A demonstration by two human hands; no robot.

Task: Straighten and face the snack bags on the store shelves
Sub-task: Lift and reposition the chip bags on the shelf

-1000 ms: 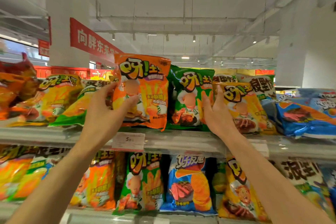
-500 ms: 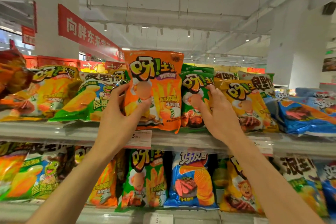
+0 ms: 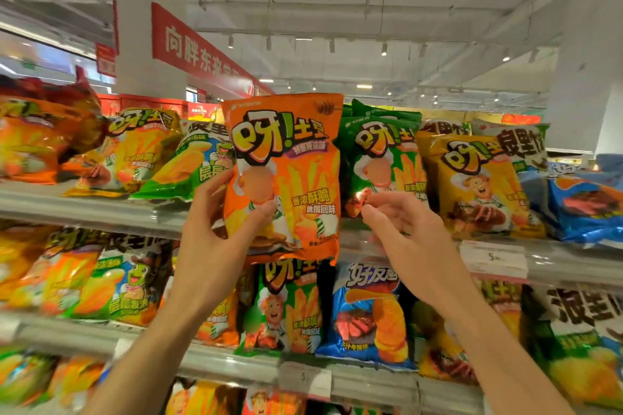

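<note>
My left hand (image 3: 219, 232) grips an orange snack bag (image 3: 296, 158) by its lower left, thumb on the front, holding it upright and lifted in front of the top shelf (image 3: 84, 209). Just right of it my right hand (image 3: 401, 232) hovers with fingers loosely curled near the lower edge of a green snack bag (image 3: 381, 158) that stands on the shelf; I cannot tell if the fingertips touch it. A yellow bag (image 3: 472, 185) leans to the right of the green one.
More bags lie slanted at the left of the top shelf, a green and yellow one (image 3: 188, 168) nearest. Blue bags (image 3: 586, 202) lie at the right. The lower shelf (image 3: 236, 364) holds upright bags with price tags (image 3: 494, 258) on the rails.
My left hand has lifted the orange bag up and off the shelf toward me. My right hand has come off the green bag and dropped lower.
</note>
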